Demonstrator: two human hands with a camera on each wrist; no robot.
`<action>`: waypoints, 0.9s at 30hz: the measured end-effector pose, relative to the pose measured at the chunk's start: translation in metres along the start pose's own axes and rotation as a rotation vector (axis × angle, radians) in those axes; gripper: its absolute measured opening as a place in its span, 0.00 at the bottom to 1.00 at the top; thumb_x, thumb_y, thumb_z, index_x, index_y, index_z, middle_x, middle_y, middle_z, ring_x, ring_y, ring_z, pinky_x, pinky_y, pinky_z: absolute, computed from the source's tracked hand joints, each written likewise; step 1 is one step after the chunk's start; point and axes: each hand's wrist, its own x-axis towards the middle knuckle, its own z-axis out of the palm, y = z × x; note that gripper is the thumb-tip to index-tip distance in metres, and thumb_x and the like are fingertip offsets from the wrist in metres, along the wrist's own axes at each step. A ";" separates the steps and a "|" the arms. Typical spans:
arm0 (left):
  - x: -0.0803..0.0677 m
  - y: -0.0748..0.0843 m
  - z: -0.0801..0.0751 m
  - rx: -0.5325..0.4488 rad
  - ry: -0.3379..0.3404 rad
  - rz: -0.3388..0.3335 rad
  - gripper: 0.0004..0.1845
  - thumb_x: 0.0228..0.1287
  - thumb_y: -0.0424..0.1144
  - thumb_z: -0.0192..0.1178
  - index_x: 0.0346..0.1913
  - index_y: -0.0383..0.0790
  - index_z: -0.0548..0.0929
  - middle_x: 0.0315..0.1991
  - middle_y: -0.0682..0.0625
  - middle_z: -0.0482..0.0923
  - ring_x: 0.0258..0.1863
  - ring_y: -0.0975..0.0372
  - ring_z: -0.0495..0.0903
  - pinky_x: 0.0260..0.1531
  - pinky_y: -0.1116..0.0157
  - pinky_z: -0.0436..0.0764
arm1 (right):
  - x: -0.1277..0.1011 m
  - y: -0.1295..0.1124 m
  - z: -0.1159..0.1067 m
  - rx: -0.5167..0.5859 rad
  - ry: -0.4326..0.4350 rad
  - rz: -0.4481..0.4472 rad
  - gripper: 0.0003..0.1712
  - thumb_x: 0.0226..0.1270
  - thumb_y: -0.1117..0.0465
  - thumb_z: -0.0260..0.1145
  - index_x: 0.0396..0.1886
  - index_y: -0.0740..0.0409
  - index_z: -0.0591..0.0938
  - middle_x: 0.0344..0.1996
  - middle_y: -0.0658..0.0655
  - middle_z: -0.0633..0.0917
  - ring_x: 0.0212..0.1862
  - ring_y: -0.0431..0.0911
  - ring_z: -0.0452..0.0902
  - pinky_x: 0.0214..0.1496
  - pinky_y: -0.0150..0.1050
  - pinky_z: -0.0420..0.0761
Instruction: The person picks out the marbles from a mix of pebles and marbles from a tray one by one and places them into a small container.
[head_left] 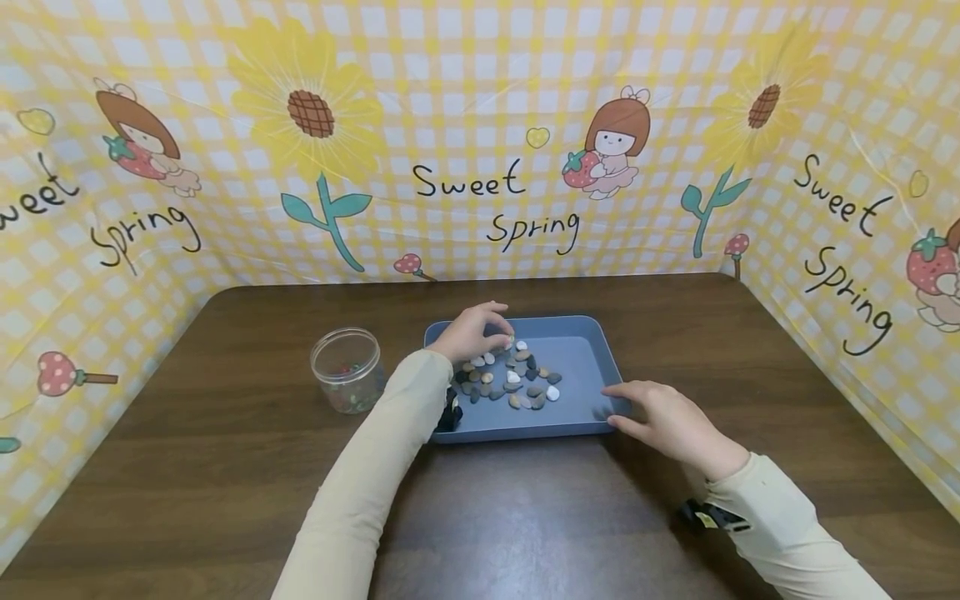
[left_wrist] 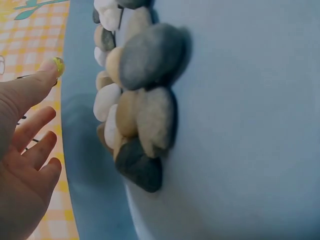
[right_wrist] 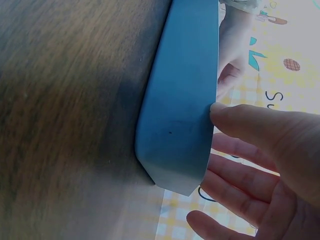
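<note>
My left hand (head_left: 467,336) is over the far left part of the blue tray (head_left: 585,367). Its thumb and index finger pinch a small yellow-green piece (left_wrist: 59,66), partly hidden by the thumb. Below and nearer lie many smooth pebbles (head_left: 513,377) in white, tan, grey and black, grouped in the tray's left and middle; the left wrist view shows grey and white stones (left_wrist: 152,55) close up. At the tray's right side, my right hand (head_left: 671,421) has its fingers loosely extended, thumb tip right at the rim, other fingertips partly behind the wall (right_wrist: 175,115).
Left of the tray stands a clear round open jar (head_left: 347,371) with small coloured pieces at its bottom. Both sit on a dark wooden table (head_left: 247,467). A yellow checked cloth (head_left: 465,100) with printed flowers encloses the back and sides.
</note>
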 end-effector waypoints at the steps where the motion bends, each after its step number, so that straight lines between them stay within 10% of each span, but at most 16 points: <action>1: 0.000 0.001 -0.001 -0.013 0.003 -0.003 0.08 0.63 0.40 0.60 0.43 0.44 0.84 0.71 0.52 0.59 0.75 0.55 0.49 0.72 0.52 0.54 | 0.000 0.000 0.000 -0.001 0.000 0.000 0.21 0.58 0.59 0.68 0.50 0.62 0.81 0.47 0.60 0.85 0.50 0.53 0.81 0.51 0.50 0.79; 27: -0.009 0.008 -0.013 0.003 0.042 0.097 0.09 0.62 0.41 0.61 0.42 0.43 0.84 0.68 0.48 0.64 0.70 0.53 0.60 0.68 0.54 0.62 | -0.001 -0.002 -0.004 0.003 0.012 -0.018 0.20 0.58 0.60 0.68 0.50 0.62 0.81 0.46 0.60 0.85 0.50 0.54 0.81 0.51 0.51 0.79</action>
